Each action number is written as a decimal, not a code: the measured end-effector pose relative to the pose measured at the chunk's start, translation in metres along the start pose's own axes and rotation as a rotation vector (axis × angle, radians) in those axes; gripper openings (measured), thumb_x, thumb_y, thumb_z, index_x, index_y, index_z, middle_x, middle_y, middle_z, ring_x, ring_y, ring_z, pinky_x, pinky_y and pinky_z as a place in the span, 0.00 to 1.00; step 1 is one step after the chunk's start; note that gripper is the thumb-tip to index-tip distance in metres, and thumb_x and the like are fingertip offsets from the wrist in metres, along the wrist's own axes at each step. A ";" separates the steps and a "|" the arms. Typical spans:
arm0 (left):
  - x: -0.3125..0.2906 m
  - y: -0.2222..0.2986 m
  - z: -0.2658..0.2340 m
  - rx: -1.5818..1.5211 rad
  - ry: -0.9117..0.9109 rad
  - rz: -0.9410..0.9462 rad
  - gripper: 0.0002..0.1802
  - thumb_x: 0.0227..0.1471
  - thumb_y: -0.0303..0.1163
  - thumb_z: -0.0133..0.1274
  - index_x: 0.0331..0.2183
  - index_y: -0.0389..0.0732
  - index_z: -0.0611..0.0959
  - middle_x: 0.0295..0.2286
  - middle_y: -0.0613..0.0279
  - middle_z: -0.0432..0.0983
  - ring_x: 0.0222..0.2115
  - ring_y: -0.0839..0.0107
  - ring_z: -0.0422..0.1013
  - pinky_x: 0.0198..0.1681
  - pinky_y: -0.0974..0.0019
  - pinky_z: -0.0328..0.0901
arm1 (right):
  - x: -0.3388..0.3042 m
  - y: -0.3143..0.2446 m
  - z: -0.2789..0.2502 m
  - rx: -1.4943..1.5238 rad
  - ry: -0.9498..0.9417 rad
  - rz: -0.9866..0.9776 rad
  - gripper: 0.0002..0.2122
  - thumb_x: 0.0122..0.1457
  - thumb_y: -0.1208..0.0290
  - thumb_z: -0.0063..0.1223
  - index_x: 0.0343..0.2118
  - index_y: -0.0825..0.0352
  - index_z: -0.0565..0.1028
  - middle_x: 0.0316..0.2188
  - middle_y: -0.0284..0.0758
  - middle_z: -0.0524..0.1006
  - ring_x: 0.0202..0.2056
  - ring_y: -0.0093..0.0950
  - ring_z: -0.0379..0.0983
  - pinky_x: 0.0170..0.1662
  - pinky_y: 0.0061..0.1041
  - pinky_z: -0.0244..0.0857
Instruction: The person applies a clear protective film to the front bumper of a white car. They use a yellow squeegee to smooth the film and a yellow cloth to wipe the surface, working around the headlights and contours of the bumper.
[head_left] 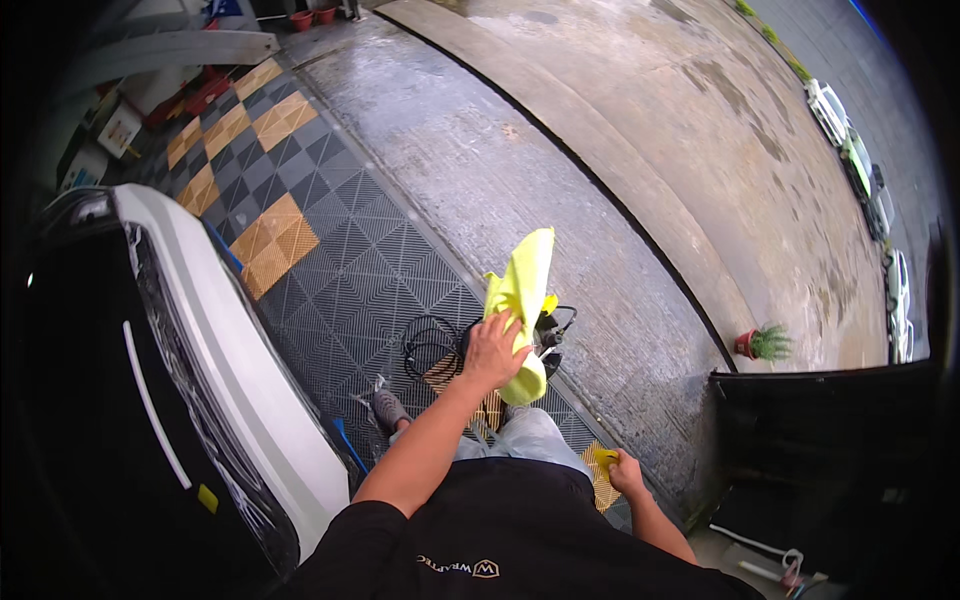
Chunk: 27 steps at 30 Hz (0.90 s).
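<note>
Two yellow things fill our hands. Our left hand is clamped on a lime-yellow cloth about midway along it, thumb and fingers pressed into a fold. Our right hand, lower and off to the side, pinches a small yellow piece, whose exact kind we cannot tell.

The cloth is up in front of our body, and from above it covers part of a dark device, just beside a coil of black cable on the floor tiles. We judge it light, soft and limp, neither fragile nor slippery; a bunched fold gives the surest hold, while a single corner would let the rest droop. The small piece looks thin and stiffer, best taken by its edge.

The cloth looks bright and matt, creased lengthwise, narrowing to a peak at the far end and rounding off below our thumb.
</note>
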<state>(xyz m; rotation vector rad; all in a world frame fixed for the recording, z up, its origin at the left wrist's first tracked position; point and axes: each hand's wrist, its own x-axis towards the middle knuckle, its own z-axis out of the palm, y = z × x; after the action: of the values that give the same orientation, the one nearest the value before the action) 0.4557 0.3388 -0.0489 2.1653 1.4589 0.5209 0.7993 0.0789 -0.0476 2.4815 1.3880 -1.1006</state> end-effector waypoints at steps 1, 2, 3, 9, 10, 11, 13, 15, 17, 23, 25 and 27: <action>-0.003 0.018 0.009 -0.006 -0.355 -0.162 0.41 0.52 0.54 0.53 0.61 0.42 0.65 0.64 0.46 0.49 0.64 0.47 0.48 0.61 0.38 0.49 | 0.024 0.011 -0.007 -0.033 -0.011 -0.061 0.18 0.50 0.74 0.48 0.47 0.68 0.74 0.41 0.53 0.77 0.46 0.50 0.73 0.51 0.42 0.66; -0.017 0.034 0.019 -0.031 -0.488 -0.305 0.44 0.51 0.54 0.54 0.63 0.44 0.62 0.66 0.47 0.40 0.65 0.45 0.44 0.63 0.36 0.45 | 0.058 0.034 -0.011 -0.137 -0.041 -0.085 0.19 0.50 0.73 0.48 0.47 0.68 0.74 0.41 0.54 0.77 0.46 0.50 0.73 0.50 0.42 0.67; -0.034 0.044 0.031 -0.094 -0.472 -0.347 0.43 0.52 0.54 0.53 0.63 0.43 0.62 0.66 0.45 0.40 0.65 0.44 0.43 0.64 0.39 0.45 | 0.085 0.042 -0.025 -0.169 -0.076 -0.093 0.19 0.51 0.75 0.46 0.47 0.68 0.74 0.41 0.53 0.78 0.44 0.49 0.75 0.49 0.40 0.68; -0.161 0.098 0.055 -0.427 -0.234 -0.593 0.29 0.53 0.45 0.54 0.52 0.36 0.74 0.52 0.43 0.68 0.52 0.50 0.68 0.52 0.52 0.65 | 0.216 0.046 -0.131 0.131 -0.032 -0.274 0.15 0.55 0.80 0.40 0.45 0.67 0.72 0.34 0.36 0.76 0.33 0.30 0.73 0.37 0.32 0.69; -0.193 0.097 0.063 -0.464 -0.217 -0.687 0.26 0.52 0.43 0.54 0.48 0.35 0.76 0.48 0.43 0.73 0.49 0.51 0.71 0.50 0.53 0.67 | 0.222 0.024 -0.142 0.001 -0.067 -0.336 0.14 0.56 0.79 0.42 0.45 0.67 0.72 0.34 0.37 0.76 0.33 0.30 0.74 0.36 0.33 0.69; -0.226 0.093 0.079 -0.378 -0.202 -0.839 0.25 0.52 0.42 0.54 0.47 0.35 0.78 0.45 0.44 0.75 0.48 0.50 0.72 0.50 0.52 0.67 | 0.230 0.008 -0.144 0.027 -0.111 -0.330 0.16 0.54 0.79 0.42 0.47 0.69 0.71 0.35 0.39 0.76 0.34 0.32 0.74 0.38 0.33 0.70; -0.288 0.093 0.098 -0.234 -0.219 -1.066 0.23 0.52 0.40 0.54 0.45 0.35 0.80 0.41 0.44 0.78 0.45 0.49 0.74 0.48 0.52 0.68 | 0.246 -0.013 -0.143 -0.019 -0.172 -0.336 0.18 0.53 0.79 0.43 0.49 0.70 0.70 0.36 0.41 0.77 0.36 0.33 0.75 0.39 0.33 0.70; -0.343 0.103 0.102 -0.241 -0.124 -1.213 0.22 0.52 0.41 0.53 0.43 0.35 0.81 0.39 0.46 0.79 0.42 0.50 0.76 0.46 0.54 0.70 | 0.265 -0.022 -0.132 -0.128 -0.210 -0.374 0.17 0.55 0.77 0.45 0.49 0.69 0.70 0.37 0.41 0.77 0.36 0.33 0.75 0.39 0.34 0.70; -0.393 0.126 0.125 -0.369 0.203 -1.337 0.22 0.54 0.42 0.53 0.43 0.34 0.81 0.37 0.47 0.80 0.39 0.51 0.77 0.44 0.56 0.70 | 0.248 -0.054 -0.099 -0.468 -0.196 -0.534 0.17 0.54 0.75 0.49 0.48 0.71 0.71 0.40 0.47 0.77 0.40 0.40 0.76 0.42 0.38 0.70; -0.557 0.233 0.222 -0.586 0.706 -1.592 0.22 0.56 0.45 0.51 0.43 0.36 0.81 0.34 0.47 0.80 0.37 0.53 0.77 0.42 0.54 0.70 | 0.086 -0.143 0.024 -0.830 -0.342 -1.110 0.20 0.50 0.70 0.53 0.46 0.73 0.72 0.43 0.51 0.76 0.44 0.47 0.74 0.45 0.38 0.69; -0.596 0.288 0.279 -0.631 0.812 -1.735 0.22 0.56 0.46 0.49 0.41 0.37 0.82 0.34 0.48 0.80 0.37 0.51 0.76 0.42 0.52 0.69 | 0.026 -0.146 0.061 -0.796 -0.309 -1.286 0.19 0.50 0.70 0.53 0.45 0.73 0.72 0.43 0.53 0.76 0.45 0.49 0.74 0.47 0.39 0.68; -0.640 0.346 0.330 -0.706 0.670 -1.750 0.24 0.54 0.46 0.48 0.39 0.34 0.83 0.37 0.42 0.79 0.40 0.46 0.75 0.45 0.49 0.68 | -0.030 -0.132 0.095 -0.769 -0.361 -1.397 0.19 0.50 0.69 0.53 0.45 0.72 0.72 0.43 0.53 0.76 0.45 0.49 0.74 0.47 0.40 0.68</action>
<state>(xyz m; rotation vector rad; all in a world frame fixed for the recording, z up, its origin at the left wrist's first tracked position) 0.6667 -0.4254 -0.1489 -0.2325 2.2742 0.7985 0.6357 0.0958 -0.0654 0.5680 2.6701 -0.7162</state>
